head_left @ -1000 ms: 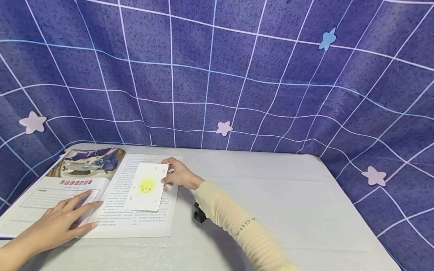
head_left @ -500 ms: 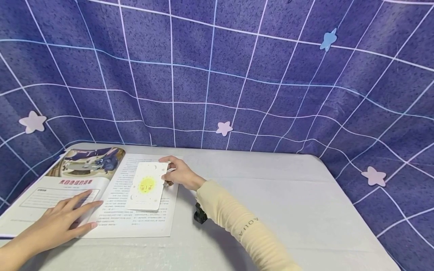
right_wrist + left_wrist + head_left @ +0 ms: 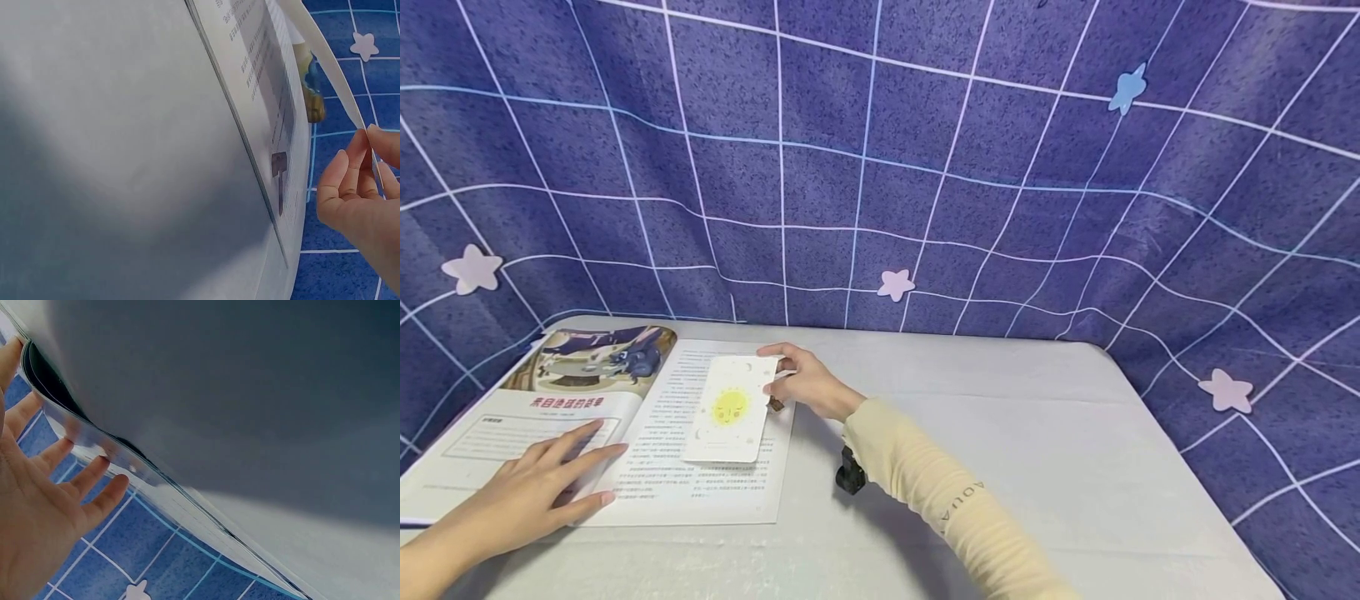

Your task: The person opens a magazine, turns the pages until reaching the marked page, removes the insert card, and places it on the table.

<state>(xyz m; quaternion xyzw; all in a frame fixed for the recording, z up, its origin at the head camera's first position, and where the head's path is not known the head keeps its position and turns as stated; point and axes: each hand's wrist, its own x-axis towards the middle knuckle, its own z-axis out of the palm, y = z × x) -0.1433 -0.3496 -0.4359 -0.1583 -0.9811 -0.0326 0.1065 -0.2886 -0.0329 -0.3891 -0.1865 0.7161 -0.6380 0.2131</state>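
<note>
An open magazine [image 3: 715, 502] with printed text lies on the left of the table. My left hand [image 3: 542, 479] rests on its left page near the fold, fingers spread and straight; in the left wrist view the hand [image 3: 53, 494] is at the magazine's edge. Above the right page is a white card [image 3: 730, 375] with a yellow sleeping sun on it. My right hand [image 3: 808, 385] pinches the card's upper right edge between thumb and fingers. Seen edge-on in the right wrist view, the card [image 3: 337, 78] bows slightly and stands clear of the page.
A pale cloth covers the table [image 3: 1037, 450]. Behind it hangs a blue-purple grid curtain [image 3: 880, 167] with stars. A small black object [image 3: 850, 475] shows beneath my right wrist. A brown printed picture [image 3: 279, 178] is on the right page.
The right hand and the card have shifted slightly to the right and up. More of the brown picture on the page shows beside the hand. My left hand stays in place.
</note>
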